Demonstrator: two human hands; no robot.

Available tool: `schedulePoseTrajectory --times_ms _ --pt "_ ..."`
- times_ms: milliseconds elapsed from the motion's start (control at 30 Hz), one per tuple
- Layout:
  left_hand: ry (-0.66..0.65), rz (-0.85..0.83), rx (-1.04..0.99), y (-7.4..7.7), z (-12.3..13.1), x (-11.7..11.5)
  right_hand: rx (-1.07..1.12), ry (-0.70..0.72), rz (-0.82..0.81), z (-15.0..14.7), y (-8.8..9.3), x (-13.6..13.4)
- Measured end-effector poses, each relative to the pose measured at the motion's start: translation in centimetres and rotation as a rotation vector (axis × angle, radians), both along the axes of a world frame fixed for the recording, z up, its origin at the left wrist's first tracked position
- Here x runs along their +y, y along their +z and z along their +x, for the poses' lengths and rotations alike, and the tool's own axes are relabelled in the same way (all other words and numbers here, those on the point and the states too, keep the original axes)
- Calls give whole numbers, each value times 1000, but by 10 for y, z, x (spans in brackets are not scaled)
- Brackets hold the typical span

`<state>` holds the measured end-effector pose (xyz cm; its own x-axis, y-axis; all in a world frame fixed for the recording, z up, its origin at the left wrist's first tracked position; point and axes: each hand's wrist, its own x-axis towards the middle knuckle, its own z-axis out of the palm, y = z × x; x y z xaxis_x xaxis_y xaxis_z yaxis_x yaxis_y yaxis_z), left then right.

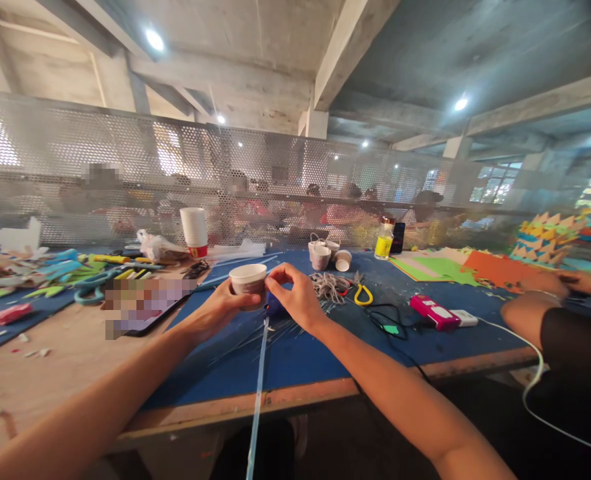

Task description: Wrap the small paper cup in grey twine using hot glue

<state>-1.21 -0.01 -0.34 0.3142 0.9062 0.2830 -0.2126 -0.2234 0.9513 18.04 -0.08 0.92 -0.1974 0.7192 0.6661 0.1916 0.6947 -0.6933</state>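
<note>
My left hand (220, 303) is closed around a small white paper cup (248, 277), held upright above the blue mat with a greyish band around its lower side. My right hand (295, 293) is at the cup's right side, thumb and forefinger pinched together. What sits between those fingertips is too small to make out. Just below the hands lies a dark blue tool, apparently a glue gun (274, 307), partly hidden by them. A long translucent glue stick (259, 387) runs from it over the table's front edge. Right of my hand lies a tangle of grey cord (331, 287).
Cord-wrapped cups (320, 255), yellow-handled pliers (362, 295), a yellow-labelled bottle (384, 239) and a pink device (434, 313) lie to the right. A cup stack (194, 230), scissors (93, 287) and phone (155, 310) are left. A neighbour's arm (530, 313) reaches in from the right.
</note>
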Motion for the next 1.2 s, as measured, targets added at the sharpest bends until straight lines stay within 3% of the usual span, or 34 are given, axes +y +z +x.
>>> schedulePoseTrajectory --times_ms 533,1200 --pt "4 -12 -1 1 5 -3 115 83 -122 -1 -3 5" --pt "-24 -20 8 0 3 -3 107 91 -126 0 -5 8"
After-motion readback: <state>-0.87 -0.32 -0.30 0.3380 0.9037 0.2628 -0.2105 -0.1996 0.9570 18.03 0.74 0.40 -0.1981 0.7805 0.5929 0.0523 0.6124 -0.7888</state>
